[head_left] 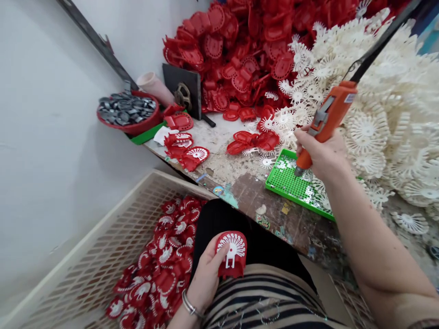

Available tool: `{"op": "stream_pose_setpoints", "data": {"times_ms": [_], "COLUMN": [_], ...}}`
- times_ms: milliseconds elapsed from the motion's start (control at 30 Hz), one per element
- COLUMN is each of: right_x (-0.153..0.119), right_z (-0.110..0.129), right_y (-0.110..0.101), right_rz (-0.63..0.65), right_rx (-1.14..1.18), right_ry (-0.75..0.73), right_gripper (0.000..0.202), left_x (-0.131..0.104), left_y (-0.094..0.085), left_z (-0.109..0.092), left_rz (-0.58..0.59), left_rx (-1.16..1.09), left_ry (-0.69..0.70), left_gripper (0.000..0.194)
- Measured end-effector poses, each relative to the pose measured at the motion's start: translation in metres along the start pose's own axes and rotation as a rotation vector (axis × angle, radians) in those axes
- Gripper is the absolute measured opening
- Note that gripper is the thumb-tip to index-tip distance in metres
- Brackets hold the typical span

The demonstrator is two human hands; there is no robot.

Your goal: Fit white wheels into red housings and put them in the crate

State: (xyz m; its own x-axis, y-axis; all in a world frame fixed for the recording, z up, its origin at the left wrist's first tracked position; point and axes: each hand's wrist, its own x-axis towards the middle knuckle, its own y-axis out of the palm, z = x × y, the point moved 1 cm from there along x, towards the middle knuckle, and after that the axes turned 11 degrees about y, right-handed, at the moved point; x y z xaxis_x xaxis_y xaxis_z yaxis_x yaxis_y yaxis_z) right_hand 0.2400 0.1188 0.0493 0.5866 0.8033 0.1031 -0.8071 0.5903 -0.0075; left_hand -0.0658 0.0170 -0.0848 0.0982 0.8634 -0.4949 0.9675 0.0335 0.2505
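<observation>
Near centre, the left hand [206, 273] pinches a red shell [237, 270] with a white fan-shaped insert [235, 247]; farther right, the right hand [325, 155] grips an orange electric screwdriver [332, 109] over a green tray [287, 183].

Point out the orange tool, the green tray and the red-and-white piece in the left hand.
Orange tool [332, 113], head view: its upper body.
Green tray [297, 199], head view: its near wall.
Red-and-white piece [233, 246], head view: its white face.

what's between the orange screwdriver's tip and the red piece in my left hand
In the head view: green tray, worn tabletop, then black trousers.
</observation>
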Motion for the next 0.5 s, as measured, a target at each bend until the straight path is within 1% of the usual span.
{"op": "stream_pose_setpoints", "data": {"times_ms": [100, 200, 333, 500], "right_x": [0.015, 0.022, 0.026, 0.026], "right_z": [-0.009, -0.011, -0.013, -0.015], "right_y": [0.007, 0.01, 0.01, 0.012], "right_rz": [-0.047, -0.081, -0.093, -0.094], "right_rx": [-0.052, -0.078, -0.127, -0.126], "right_ry": [-0.02, -0.017, 0.008, -0.008], "right_gripper": [0.023, 0.02, 0.02, 0.02], "left_x": [0.005, 0.009, 0.013, 0.016], "left_y": [-0.005, -0.007, -0.008, -0.01], "left_z": [0.001, 0.002, 0.004, 0.006], "left_rz": [-0.036, -0.057, -0.048, -0.056], "left_rx": [0.002, -0.01, -0.014, -0.036], "left_ry": [-0.003, -0.031, -0.071, -0.107], "left_gripper": [0.052, 0.055, 0.057, 0.053]}}
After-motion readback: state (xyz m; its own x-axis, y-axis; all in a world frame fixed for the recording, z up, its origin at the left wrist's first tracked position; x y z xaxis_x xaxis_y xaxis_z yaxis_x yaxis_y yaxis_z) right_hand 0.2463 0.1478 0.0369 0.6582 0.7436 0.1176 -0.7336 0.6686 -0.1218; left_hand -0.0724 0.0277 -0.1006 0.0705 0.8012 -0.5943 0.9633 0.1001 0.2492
